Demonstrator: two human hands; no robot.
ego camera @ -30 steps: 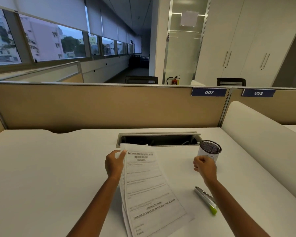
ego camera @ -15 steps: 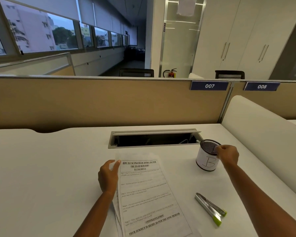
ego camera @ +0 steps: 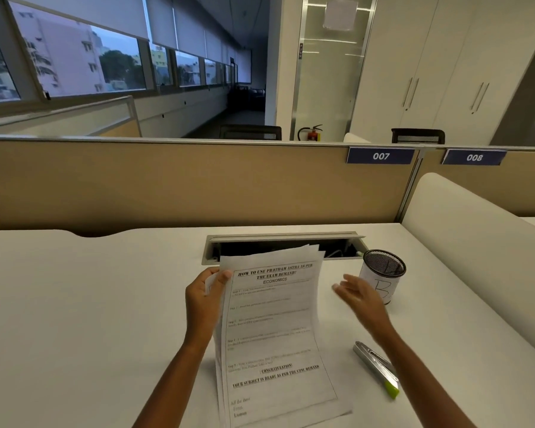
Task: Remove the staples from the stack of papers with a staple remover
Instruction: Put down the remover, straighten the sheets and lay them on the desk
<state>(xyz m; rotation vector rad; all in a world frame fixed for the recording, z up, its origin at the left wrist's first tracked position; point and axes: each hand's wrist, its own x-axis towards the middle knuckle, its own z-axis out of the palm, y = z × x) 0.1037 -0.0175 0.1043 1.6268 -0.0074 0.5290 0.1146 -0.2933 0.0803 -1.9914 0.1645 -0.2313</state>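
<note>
Papers: the stack of papers (ego camera: 272, 329) is tipped up off the desk (ego camera: 90, 304), bottom edge down, top sheets fanning apart.
Left hand: the left hand (ego camera: 203, 299) pinches the stack's top left corner, thumb on the front sheet.
Right hand: the right hand (ego camera: 357, 296) is in the air, fingers spread, holding nothing, between the stack and the cup.
Tool: the staple remover (ego camera: 376, 367) lies flat on the desk beside the right forearm, in nobody's grip.
Progress: no staple is visible, so I can't tell how many are out. With the tool down, I'd judge this a check between pulls.
Cup: the mesh cup (ego camera: 383, 273), marked B, stands upright; its contents are too dark to read.
Desk slot: the cable slot (ego camera: 278, 245) is open, with wires inside.
</note>
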